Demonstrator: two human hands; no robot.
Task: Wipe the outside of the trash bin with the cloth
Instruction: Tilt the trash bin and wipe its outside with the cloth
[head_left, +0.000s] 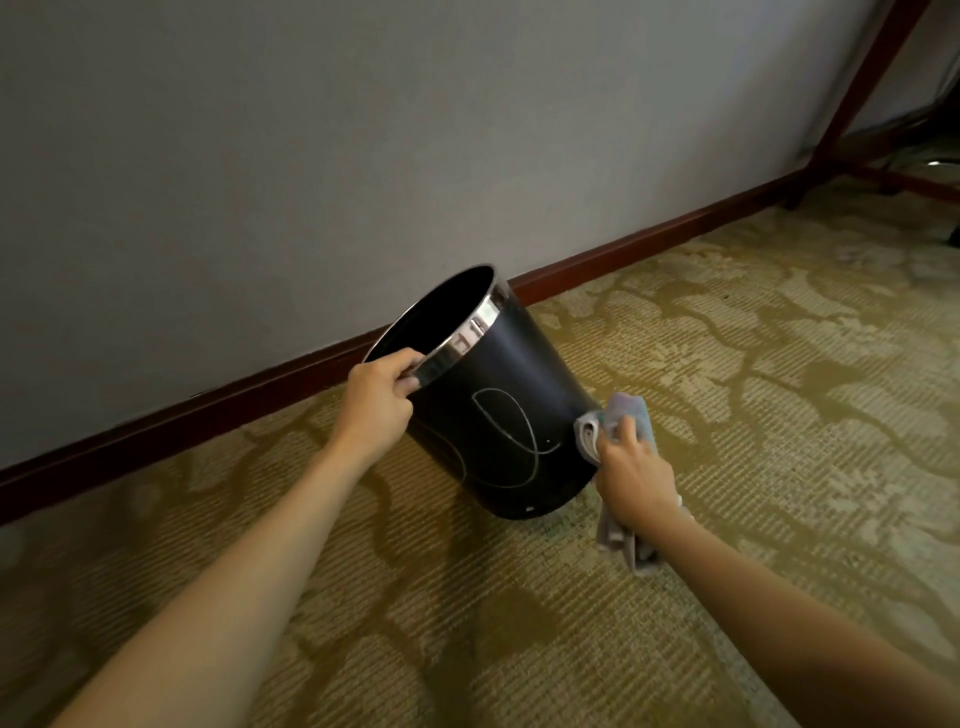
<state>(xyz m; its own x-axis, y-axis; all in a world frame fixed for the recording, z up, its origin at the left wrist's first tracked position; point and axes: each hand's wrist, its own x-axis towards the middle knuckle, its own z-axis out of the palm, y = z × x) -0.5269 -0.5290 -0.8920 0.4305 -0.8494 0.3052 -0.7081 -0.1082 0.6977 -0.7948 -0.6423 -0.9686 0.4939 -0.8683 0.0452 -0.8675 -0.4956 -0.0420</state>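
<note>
A black round trash bin (511, 395) with a shiny metal rim stands tilted on the carpet, its open top leaning toward the wall at left. White scribble lines mark its side. My left hand (378, 400) grips the near part of the metal rim and holds the bin tilted. My right hand (631, 470) holds a bunched grey cloth (621, 415) against the bin's lower right side. A loose end of the cloth hangs below my wrist.
A grey wall (363, 156) with a dark red skirting board (649, 241) runs behind the bin. Patterned yellow-green carpet (753, 364) covers the floor. Dark red furniture legs (852, 98) stand at the upper right.
</note>
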